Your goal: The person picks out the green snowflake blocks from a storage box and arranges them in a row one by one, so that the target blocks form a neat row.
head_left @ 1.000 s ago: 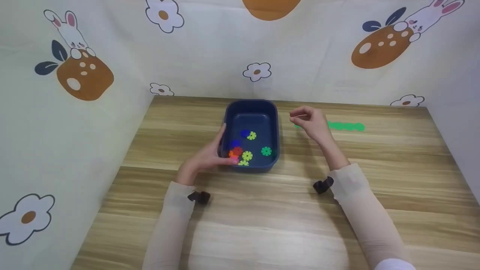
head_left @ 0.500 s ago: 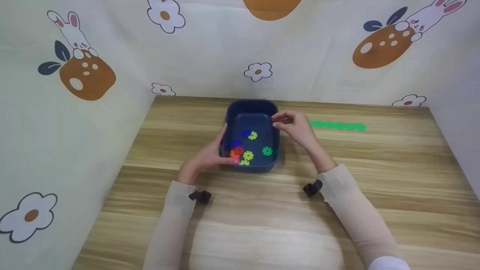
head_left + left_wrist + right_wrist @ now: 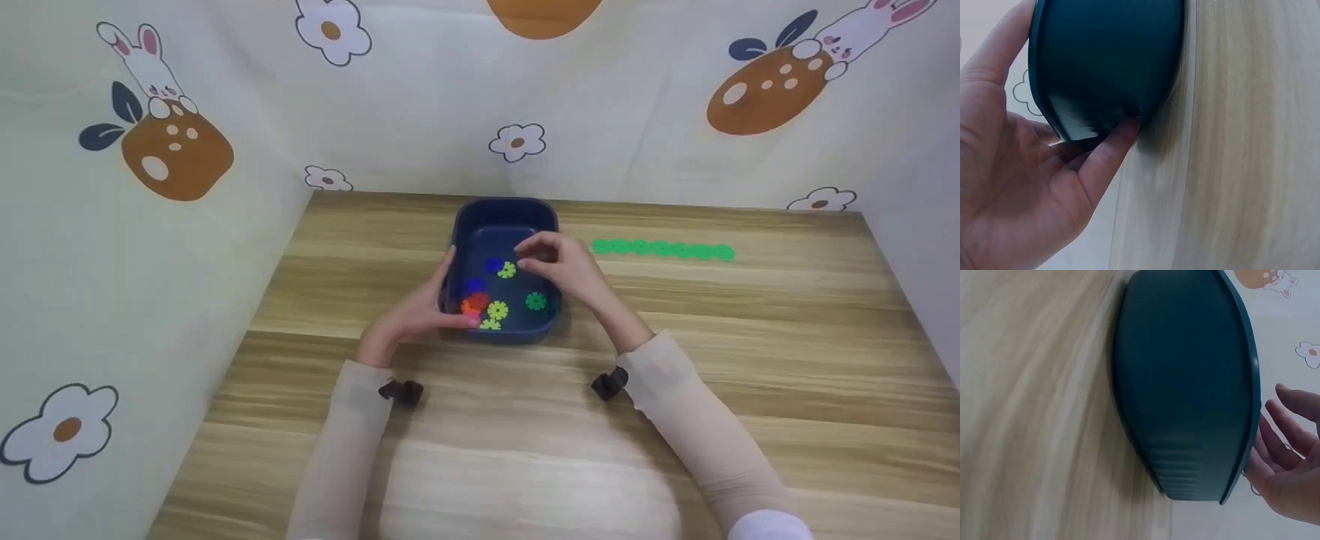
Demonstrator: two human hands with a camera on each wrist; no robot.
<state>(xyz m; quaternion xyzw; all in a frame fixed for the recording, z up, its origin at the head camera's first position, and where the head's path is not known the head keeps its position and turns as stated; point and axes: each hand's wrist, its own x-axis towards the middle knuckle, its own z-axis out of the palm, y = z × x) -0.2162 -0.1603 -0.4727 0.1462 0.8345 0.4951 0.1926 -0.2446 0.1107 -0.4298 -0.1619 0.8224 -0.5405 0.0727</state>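
My left hand point(image 3: 411, 311) holds the left side of a dark blue plastic bin point(image 3: 506, 214); in the left wrist view its fingers bend around the bin's wall point(image 3: 1106, 50). Inside lie several flower-shaped plastic discs: a green one point(image 3: 535, 301), a yellow one point(image 3: 497, 310), a red one point(image 3: 478, 301) and a blue one point(image 3: 494, 265) among them. Over the bin's right rim reaches my right hand point(image 3: 568, 268), thumb and forefinger apart, near a yellow disc point(image 3: 507, 270). Nothing shows between those fingers. The right wrist view has that hand point(image 3: 1292, 467) beyond the rim.
A straight row of green discs point(image 3: 660, 249) lies on the wooden table point(image 3: 787, 337) right of the bin. Behind the table hangs a pale cloth point(image 3: 420, 112) printed with rabbits and flowers. A black wrist camera point(image 3: 609, 384) sits at the right cuff.
My right hand has moved left from the row of green discs to above the bin, and its fingertips have parted. The row's left end is uncovered. My left hand stays on the bin.
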